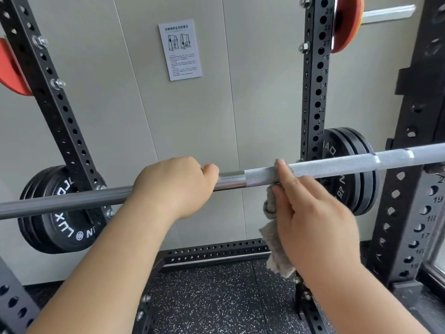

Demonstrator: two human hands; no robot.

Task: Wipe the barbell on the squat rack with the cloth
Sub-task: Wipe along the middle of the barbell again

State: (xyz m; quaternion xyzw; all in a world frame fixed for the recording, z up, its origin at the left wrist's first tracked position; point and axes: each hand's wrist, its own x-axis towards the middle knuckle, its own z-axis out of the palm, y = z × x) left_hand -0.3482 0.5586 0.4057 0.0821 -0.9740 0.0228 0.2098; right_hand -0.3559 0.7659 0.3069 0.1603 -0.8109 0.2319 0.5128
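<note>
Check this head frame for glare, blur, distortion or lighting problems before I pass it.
Head view: lighting is soft and even, shadows faint. A mild glare streak sits on the smooth chrome stretch of the barbell beside the left hand. The fingertips of the right hand, by the cloth, are slightly blurred. Wide-angle distortion makes the rack uprights lean. Text on the wall poster is too soft to read.

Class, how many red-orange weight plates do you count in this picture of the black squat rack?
2. One red-orange weight plate is at the picture's left edge, partly cut off; the other is at the top right. More may be hidden out of frame.
</note>
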